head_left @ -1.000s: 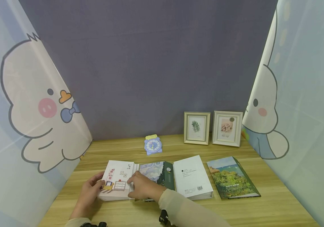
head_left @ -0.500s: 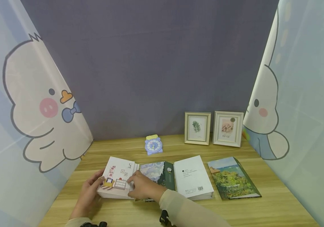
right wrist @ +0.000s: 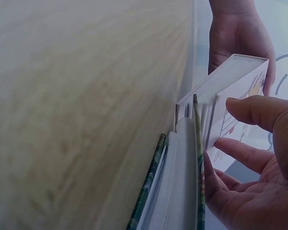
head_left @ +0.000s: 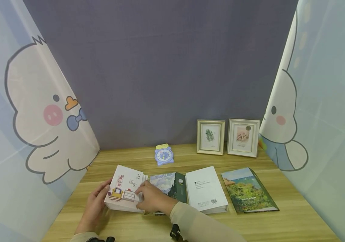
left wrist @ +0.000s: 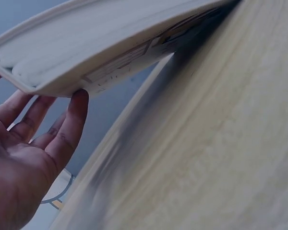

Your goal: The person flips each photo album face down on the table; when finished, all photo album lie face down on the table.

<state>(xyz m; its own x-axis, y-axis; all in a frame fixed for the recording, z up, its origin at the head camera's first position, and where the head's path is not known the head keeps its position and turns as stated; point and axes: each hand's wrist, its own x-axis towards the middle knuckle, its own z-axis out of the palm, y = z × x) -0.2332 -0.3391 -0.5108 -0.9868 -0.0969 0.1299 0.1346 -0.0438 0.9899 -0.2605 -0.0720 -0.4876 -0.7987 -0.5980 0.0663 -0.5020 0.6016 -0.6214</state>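
Observation:
A thick white photo album (head_left: 127, 188) with a drawn room on its cover sits at the left of the table in the head view. My left hand (head_left: 95, 201) grips its left edge, the thumb at the cover side and fingers at the other; the left wrist view shows that edge raised off the table. My right hand (head_left: 152, 198) reaches to the album's right edge. In the right wrist view its fingers are spread, one fingertip touching the edge and the thumb over the cover. Beneath the right hand lies a dark green painted-cover album (head_left: 164, 183), partly hidden.
Right of these lie a white album with its printed back up (head_left: 205, 188) and a landscape-cover album (head_left: 249, 190). Two picture frames (head_left: 210, 137) stand behind, and a blue toy clock (head_left: 164, 155) lies near the back. Printed curtains flank the wooden table (head_left: 124, 230).
The white album has shifted slightly away from me and turned a little. My left hand's hold has moved from the cover toward the side edge. My right hand has barely moved.

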